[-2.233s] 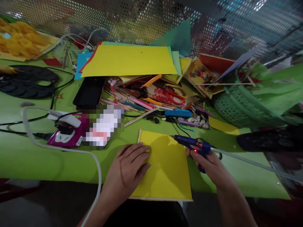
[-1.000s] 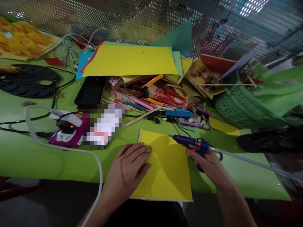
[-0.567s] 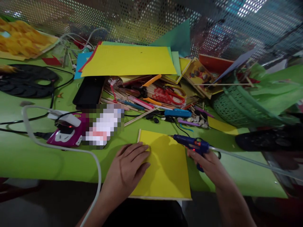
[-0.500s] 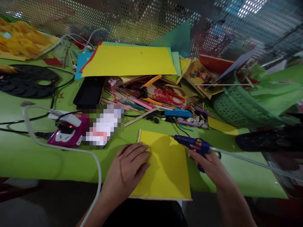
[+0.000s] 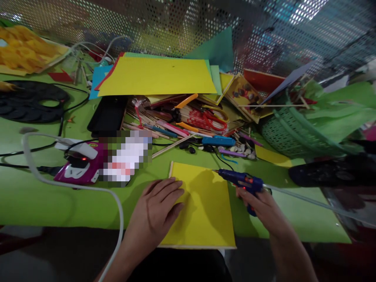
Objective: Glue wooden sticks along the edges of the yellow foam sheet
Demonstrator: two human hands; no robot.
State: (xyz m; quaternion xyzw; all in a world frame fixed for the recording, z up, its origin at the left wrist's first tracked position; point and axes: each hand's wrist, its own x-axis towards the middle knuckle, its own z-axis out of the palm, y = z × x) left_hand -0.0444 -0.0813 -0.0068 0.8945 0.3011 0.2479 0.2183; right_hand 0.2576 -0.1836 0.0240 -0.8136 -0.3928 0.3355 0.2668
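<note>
The light is dim. Above and right of the yellow board (image 5: 204, 209), glare breaks through the perforated screen (image 5: 188, 27), itself out of focus. Soft-edged shadow darkens the board's middle and right; below it everything falls near black. Right of the board, the worktop (image 5: 311, 224) takes a pale sheen. Left of it, pixel blocks hide a phone-like thing (image 5: 129, 156). Outer edges stretch and blur.

Glue gun (image 5: 242, 179) farther right (slightly)
</note>
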